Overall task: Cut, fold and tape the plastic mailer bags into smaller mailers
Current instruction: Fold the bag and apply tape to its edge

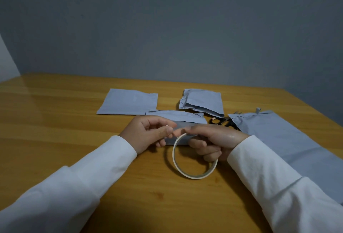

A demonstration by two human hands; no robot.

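Note:
My right hand (213,140) grips a thin white tape roll (185,173), held upright just above the wooden table (55,121). My left hand (148,132) pinches the tape's loose end at the top of the roll, thumb and forefinger closed on it. Right behind both hands lies a folded grey mailer piece (185,119), partly hidden by my fingers. A flat grey mailer piece (128,102) lies at the back left. A crumpled folded mailer (203,102) lies at the back middle. A large grey mailer bag (282,140) stretches along the right side under my right sleeve.
Black scissors (222,121) lie between the folded mailer piece and the large bag, partly covered by the bag's edge. A grey wall stands close behind the table's far edge. Bare wood shows at the left and front.

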